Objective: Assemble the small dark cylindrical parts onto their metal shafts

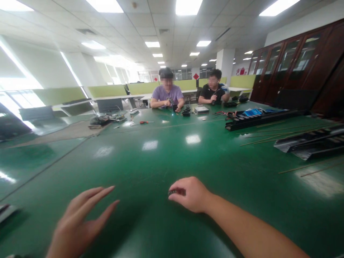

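My right hand [191, 194] is over the green table [139, 165], thumb and fingers closed around a small dark ridged piece [171, 192]. Most of that piece is hidden by the fingers, so its kind does not show. To the left, my left hand [86, 215] is raised above the tabletop with its fingers stretched out and the thumb apart. Nothing lies between those fingers. A gap of bare table separates the two hands.
Two people sit across the table. A red screwdriver [145, 122] and a cluttered pile [102, 120] lie at the far left. Black channels [263, 118], thin rods [268, 138] and further metal channels [309, 143] occupy the right. A flat object [6, 212] is at the left edge.
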Action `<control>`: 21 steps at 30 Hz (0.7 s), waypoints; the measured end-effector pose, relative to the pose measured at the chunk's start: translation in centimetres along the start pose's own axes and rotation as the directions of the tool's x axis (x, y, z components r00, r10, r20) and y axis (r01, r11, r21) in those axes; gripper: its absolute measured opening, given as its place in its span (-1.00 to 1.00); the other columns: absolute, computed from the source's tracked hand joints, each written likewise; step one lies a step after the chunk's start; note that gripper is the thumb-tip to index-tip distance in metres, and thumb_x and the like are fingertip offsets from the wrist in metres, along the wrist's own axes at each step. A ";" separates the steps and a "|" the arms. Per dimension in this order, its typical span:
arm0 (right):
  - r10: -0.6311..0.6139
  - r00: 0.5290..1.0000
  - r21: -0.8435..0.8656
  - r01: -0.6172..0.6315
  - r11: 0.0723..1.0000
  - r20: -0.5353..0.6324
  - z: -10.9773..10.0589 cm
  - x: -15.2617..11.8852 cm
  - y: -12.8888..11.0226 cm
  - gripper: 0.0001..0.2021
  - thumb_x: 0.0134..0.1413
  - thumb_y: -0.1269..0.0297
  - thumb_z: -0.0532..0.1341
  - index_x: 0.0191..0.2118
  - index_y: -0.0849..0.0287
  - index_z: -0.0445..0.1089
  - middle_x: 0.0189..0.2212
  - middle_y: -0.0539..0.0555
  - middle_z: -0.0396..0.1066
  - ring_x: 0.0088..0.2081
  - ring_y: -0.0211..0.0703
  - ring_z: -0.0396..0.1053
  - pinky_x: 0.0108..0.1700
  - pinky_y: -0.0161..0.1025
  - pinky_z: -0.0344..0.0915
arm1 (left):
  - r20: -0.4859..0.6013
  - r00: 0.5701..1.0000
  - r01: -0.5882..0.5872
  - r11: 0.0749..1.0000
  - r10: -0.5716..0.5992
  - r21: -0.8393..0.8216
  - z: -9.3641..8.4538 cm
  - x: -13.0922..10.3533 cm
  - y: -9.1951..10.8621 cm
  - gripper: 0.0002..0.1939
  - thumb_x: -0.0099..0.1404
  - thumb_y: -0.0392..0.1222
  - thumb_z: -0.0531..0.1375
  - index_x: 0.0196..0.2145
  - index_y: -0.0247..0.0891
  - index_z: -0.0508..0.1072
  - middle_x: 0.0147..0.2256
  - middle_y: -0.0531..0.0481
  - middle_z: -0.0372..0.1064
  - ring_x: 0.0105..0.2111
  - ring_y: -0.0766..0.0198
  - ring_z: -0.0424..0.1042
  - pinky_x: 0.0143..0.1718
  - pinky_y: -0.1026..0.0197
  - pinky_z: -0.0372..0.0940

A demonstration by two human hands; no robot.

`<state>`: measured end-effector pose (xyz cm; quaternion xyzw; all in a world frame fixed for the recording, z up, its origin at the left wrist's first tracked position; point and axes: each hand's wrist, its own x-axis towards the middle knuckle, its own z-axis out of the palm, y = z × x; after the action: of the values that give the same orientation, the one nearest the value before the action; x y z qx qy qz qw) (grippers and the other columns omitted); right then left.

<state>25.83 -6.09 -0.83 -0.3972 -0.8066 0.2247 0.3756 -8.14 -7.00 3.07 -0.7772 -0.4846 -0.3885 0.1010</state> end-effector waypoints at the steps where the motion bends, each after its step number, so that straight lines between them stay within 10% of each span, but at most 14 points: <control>1: -0.016 1.000 0.006 0.016 1.000 0.001 0.0 0.0 0.0 -0.78 0.17 0.12 0.28 -0.16 0.10 0.56 -0.38 0.01 0.54 -0.39 -0.23 0.41 -0.29 -0.34 0.27 | 0.040 0.994 -0.098 0.995 0.099 -0.031 1.3 0.5 0.9 -0.56 0.20 0.04 0.31 0.05 0.09 0.42 -0.12 0.03 0.46 -0.14 0.06 0.47 0.03 0.00 0.36; 5: -0.060 0.998 0.030 0.059 0.998 0.031 -0.2 -0.1 -0.3 -0.76 0.24 0.12 0.22 -0.10 0.10 0.55 -0.26 0.02 0.57 -0.30 -0.21 0.46 -0.20 -0.33 0.31 | 0.183 0.913 -0.333 0.924 0.366 -0.188 5.7 2.4 5.1 -0.54 0.28 -0.12 0.27 0.14 -0.03 0.38 -0.28 0.03 0.52 -0.23 0.17 0.50 0.05 0.05 0.35; 9: -0.062 0.995 0.083 0.056 0.995 0.073 -0.5 0.0 -0.7 -0.78 0.32 0.20 0.14 -0.14 0.11 0.52 -0.28 0.00 0.56 -0.28 -0.24 0.47 -0.19 -0.35 0.29 | 0.274 0.850 -0.320 0.855 0.449 -0.407 7.7 3.8 8.0 -0.73 0.35 -0.23 0.19 -0.01 -0.11 0.50 -0.27 -0.04 0.52 -0.25 0.22 0.49 -0.04 0.12 0.37; 14: -0.006 0.997 0.197 -0.010 0.980 0.078 -0.5 -0.1 -0.8 -0.75 0.32 0.15 0.13 -0.17 0.14 0.51 -0.40 -0.02 0.52 -0.39 -0.28 0.43 -0.28 -0.38 0.27 | 0.360 0.867 -0.095 0.822 0.345 -0.561 7.6 4.7 10.0 -0.85 0.37 -0.19 0.18 -0.24 -0.20 0.57 -0.38 -0.05 0.49 -0.38 0.27 0.47 -0.34 0.29 0.38; 21: 0.039 0.993 0.138 -0.054 0.989 0.109 -1.3 -0.3 -1.0 -0.71 0.23 0.05 0.20 -0.11 0.12 0.52 -0.42 -0.02 0.49 -0.43 -0.27 0.39 -0.36 -0.37 0.21 | 0.295 0.954 0.237 0.749 -0.057 -0.619 4.8 3.0 8.4 -0.80 0.23 -0.01 0.32 -0.33 -0.20 0.55 -0.21 -0.11 0.57 -0.19 0.08 0.57 -0.14 0.09 0.51</control>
<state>26.48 -6.83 0.53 -0.3760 -0.7980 0.3106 0.3539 1.92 -6.70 3.77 -0.7665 -0.3893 -0.4344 -0.2688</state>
